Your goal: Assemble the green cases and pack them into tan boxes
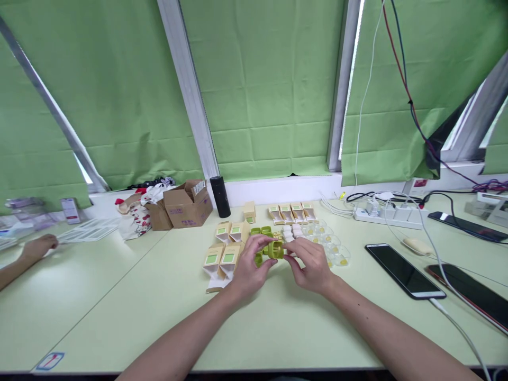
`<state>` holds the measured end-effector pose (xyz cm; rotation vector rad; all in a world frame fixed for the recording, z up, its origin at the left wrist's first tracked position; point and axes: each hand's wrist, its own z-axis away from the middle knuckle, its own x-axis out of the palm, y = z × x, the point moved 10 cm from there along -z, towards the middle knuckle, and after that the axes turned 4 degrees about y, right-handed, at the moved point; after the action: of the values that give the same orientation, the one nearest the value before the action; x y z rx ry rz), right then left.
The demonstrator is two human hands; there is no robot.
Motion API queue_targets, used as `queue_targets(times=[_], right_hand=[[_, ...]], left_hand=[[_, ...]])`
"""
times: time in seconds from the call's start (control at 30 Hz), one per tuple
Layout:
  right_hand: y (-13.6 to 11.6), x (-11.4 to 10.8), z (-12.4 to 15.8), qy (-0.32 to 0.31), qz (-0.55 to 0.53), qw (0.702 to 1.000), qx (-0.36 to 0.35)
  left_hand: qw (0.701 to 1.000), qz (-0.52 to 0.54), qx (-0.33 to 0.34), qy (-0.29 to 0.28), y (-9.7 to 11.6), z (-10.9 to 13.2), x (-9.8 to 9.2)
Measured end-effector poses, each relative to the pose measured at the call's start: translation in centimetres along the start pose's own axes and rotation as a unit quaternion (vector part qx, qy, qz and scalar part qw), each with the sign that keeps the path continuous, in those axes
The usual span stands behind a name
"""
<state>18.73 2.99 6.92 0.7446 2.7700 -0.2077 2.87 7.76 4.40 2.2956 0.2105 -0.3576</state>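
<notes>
A green cup is held over the middle of the tabletop, between its near and far edges, with its open side turned toward the right. It is gripped in the left hand, whose fingers are closed over the top and whose thumb is set below. The right hand is half curled, with thumb and forefinger brought to the cup's rim; whether anything small is pinched there cannot be told. The cup is judged to be light, stiff plastic, rather smooth and not easily broken, best taken by its outer walls so that the mouth is left free. More green cups are set just beyond the hands, toward the far edge, and are partly hidden by them. Close on the left, open cartons are stood; these look thin and easily crushed or knocked by the left wrist. Beyond the right hand, white pieces and see-through cups are crowded, so little room is left on that side. Toward the right edge, a phone and its cable are laid near the right forearm, where the cable could be snagged.
</notes>
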Motion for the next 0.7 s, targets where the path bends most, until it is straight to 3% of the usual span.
queue_targets(times=[0.27,0.5,0.7], right_hand=[[0.8,2.4,1.0,-0.095,-0.019,0.993,0.062],[2.6,2.7,1.7,-0.059,-0.105,0.982,0.147],[3.1,2.4,1.7,-0.036,-0.128,0.976,0.172]], left_hand=[[0.998,-0.062,0.001,0.023,-0.1,-0.1,-0.6],[1.0,-0.026,0.002,0.011,0.5,-0.1,-0.3],[0.996,-0.064,-0.045,0.045,-1.0,-0.3,-0.7]])
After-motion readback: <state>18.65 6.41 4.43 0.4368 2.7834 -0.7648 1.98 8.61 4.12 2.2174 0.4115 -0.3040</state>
